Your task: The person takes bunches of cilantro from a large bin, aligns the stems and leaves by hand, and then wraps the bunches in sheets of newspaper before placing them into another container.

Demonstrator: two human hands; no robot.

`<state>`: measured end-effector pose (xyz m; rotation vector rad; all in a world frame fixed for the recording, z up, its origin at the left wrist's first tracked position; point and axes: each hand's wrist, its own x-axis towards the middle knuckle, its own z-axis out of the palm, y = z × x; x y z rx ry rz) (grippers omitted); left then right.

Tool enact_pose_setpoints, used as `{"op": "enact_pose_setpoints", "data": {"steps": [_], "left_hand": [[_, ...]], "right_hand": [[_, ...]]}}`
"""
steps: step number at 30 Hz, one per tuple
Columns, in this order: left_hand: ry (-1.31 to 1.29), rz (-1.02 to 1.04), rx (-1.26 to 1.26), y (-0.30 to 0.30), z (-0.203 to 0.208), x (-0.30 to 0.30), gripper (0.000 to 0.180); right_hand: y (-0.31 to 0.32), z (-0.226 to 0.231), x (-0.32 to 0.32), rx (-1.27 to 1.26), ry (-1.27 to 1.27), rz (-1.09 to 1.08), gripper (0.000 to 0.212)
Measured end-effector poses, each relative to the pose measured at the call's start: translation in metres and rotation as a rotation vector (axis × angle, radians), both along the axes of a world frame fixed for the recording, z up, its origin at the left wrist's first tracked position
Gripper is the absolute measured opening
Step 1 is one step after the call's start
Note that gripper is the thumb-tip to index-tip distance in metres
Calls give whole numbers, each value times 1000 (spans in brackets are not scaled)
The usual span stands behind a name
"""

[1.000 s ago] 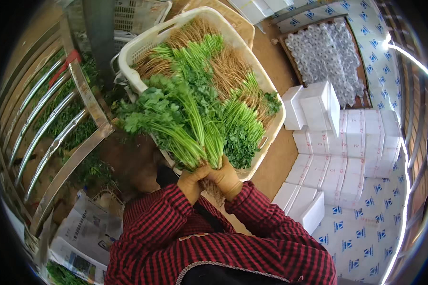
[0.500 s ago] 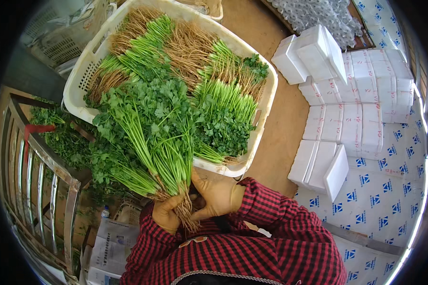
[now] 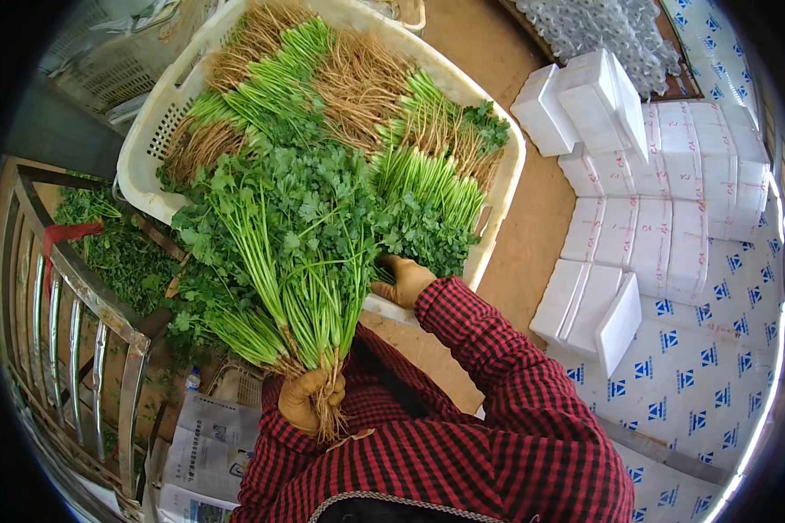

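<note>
My left hand (image 3: 303,401), in a tan glove, is closed around the rooted lower ends of a bunch of leafy celery (image 3: 310,292). Its thin brown roots hang out below the fist, and its green stalks and leaves spread up over the near rim of a cream plastic crate (image 3: 488,235). At the right side of the bunch is my right hand (image 3: 406,281), also gloved, with thumb and fingers apart against the leaves; its fingertips are partly hidden. Inside the crate lie rows of more celery (image 3: 427,179), some with the roots facing up.
A rusty metal frame (image 3: 105,305) with a red strip stands at the left, loose greens (image 3: 118,261) beside it. White foam boxes (image 3: 632,192) are stacked at the right on printed sheeting (image 3: 672,383). Newspaper (image 3: 209,449) lies at lower left, and clear plastic pieces (image 3: 597,39) are heaped at the back.
My right hand has left the root end and moved up and right to the leaves by the crate's near edge. The left hand keeps its hold, slightly lower.
</note>
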<state>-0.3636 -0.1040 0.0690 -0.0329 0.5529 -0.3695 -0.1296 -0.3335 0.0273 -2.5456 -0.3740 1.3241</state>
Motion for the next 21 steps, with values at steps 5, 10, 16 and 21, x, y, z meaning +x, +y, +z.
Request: {"op": "enact_pose_setpoints", "data": {"steps": [5,10,16,21], "left_hand": [[-18,41,-74,-2,-8,-1,37],[-69,31,-55,1,-10,0,28],[-277,-186,-76,-2,-33,4,24],[-197,-456,315,-28,-13,24,67]], "right_hand": [[25,23,17,-251,141,125,97],[15,-15,27,-224,238,271,98],[-23,-37,20,-46,74,127,57],[-23,18,-19,475,-6,-328,38]]}}
